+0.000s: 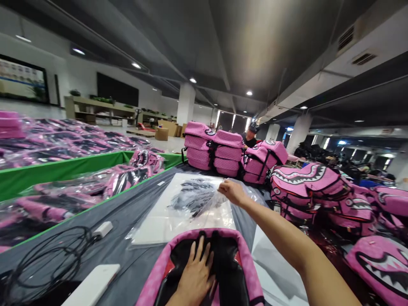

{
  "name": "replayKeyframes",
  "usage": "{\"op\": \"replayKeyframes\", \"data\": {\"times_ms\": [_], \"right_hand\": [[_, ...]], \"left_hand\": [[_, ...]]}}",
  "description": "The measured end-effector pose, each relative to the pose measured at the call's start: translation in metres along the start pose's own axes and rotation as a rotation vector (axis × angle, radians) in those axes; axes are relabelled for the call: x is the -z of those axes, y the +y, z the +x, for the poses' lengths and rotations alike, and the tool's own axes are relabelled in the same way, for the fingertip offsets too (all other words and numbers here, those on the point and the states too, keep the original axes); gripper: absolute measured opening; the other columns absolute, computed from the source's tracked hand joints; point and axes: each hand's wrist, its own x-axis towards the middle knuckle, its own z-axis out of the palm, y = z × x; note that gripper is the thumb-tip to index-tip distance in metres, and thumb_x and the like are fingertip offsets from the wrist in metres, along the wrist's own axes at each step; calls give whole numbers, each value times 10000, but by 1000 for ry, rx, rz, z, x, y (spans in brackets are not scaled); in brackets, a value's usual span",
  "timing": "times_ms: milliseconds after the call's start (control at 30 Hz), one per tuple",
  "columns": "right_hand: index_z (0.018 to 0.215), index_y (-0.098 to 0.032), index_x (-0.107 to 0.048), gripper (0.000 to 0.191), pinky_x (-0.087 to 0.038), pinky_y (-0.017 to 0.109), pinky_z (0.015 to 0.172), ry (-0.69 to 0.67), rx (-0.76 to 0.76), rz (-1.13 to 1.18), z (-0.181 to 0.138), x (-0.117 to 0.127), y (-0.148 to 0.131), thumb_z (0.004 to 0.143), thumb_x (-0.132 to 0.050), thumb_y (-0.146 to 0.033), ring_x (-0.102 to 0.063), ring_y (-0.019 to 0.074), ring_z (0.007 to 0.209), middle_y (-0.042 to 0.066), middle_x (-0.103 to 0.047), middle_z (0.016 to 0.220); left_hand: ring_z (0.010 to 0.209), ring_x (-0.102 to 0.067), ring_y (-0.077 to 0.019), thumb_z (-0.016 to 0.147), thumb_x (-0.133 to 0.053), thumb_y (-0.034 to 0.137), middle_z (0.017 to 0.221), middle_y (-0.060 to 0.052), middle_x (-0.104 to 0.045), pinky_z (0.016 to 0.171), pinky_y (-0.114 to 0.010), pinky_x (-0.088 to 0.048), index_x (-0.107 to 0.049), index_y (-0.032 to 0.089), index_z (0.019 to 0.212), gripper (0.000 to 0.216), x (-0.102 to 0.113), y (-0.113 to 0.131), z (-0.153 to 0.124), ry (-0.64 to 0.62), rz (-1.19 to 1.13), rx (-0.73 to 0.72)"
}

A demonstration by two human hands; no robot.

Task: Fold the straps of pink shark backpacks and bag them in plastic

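the room was a wide factory hall (pixel 204 63) with a low grey ceiling (pixel 242 51) and white pillars (pixel 185 104), and a person in a dark cap (pixel 250 135) stood far ahead, behind the piled bags. a long table (pixel 124 212) with grey cover ran forward through the middle. on its left side was a green-walled bin (pixel 57 172) full of pink bags in plastic wrap, and on its right side many pink shark-face backpacks (pixel 306 182) were piled. on the table, close to the person's body, lay one pink backpack (pixel 156 276) with a black panel (pixel 231 272), and just ahead of it lay a clear plastic bag (pixel 188 212) over a white sheet (pixel 204 225). the left hand (pixel 194 272) pressed on this panel with fingers (pixel 199 250) spread wide. the right hand (pixel 234 192) was at the edge of the plastic bag, and its fingers were closed narrow on the film.
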Motion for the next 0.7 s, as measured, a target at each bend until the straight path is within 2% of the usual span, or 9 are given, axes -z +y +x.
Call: {"op": "replayKeyframes", "data": {"times_ms": [67,133,233,300,367,433,533,600,700], "right_hand": [[767,-193,-659,209,-342,222,656,48,-16,43,-36,10,-10,965,-661,-260,-571,129,739,1,-631,815],[758,-181,-637,250,-368,218,659,100,-42,83,-74,12,-19,992,-609,-261,-552,124,707,-4,-604,762],[745,-176,-606,336,-384,230,648,213,-101,243,-135,5,-28,1029,-521,-334,-527,129,677,-10,-566,714],[719,-183,-591,394,-381,244,636,318,-152,463,-176,-6,-32,1021,-515,-425,-508,136,664,-14,-541,687],[689,-189,-584,434,-376,258,635,391,-207,661,-212,-21,-33,986,-550,-504,-491,141,657,-16,-524,669],[676,-194,-580,451,-371,268,648,394,-277,764,-237,-38,-33,948,-581,-553,-481,144,664,-15,-520,671],[660,-203,-538,489,-359,268,639,332,-414,895,-253,-63,-28,870,-608,-638,-451,139,647,-26,-490,645],[640,-215,-486,534,-350,261,598,293,-479,963,-253,-77,-25,838,-590,-700,-419,130,602,-39,-449,605],[629,-241,-411,563,-326,253,520,266,-517,1016,-249,-91,-24,849,-531,-745,-371,122,521,-59,-383,548]], "left_hand": [[1523,-318,-452,728,-770,626,1506,-173,-573,1268,-662,-142,-695,233,1339,730,-2,34,0,0,-313,-50],[1399,-526,-387,784,-650,739,1433,-141,-645,1179,-593,-392,-684,272,1336,724,-10,67,0,48,-586,-80],[1294,-634,-277,958,-232,751,1477,-156,-603,984,-431,-575,-550,241,1434,767,-18,100,-1,249,-921,-40],[1187,-691,-268,945,-219,771,1386,-183,-656,898,-400,-603,-561,209,1371,784,-10,108,0,425,-1089,30],[966,-734,-258,817,-438,859,1113,-154,-748,796,-370,-607,-652,198,1159,774,8,106,-3,588,-1162,123],[768,-684,-210,644,-656,855,855,-76,-726,707,-315,-575,-688,201,927,714,30,97,-13,706,-1139,202],[714,-602,-183,497,-855,709,700,-27,-673,662,-258,-507,-706,196,693,570,50,81,-45,734,-990,216],[656,-558,-176,456,-859,723,604,-13,-627,612,-257,-468,-673,197,567,569,44,71,-74,682,-866,267],[497,-477,-159,478,-730,886,484,4,-542,462,-263,-355,-650,201,543,692,15,55,-114,588,-823,560]]}}
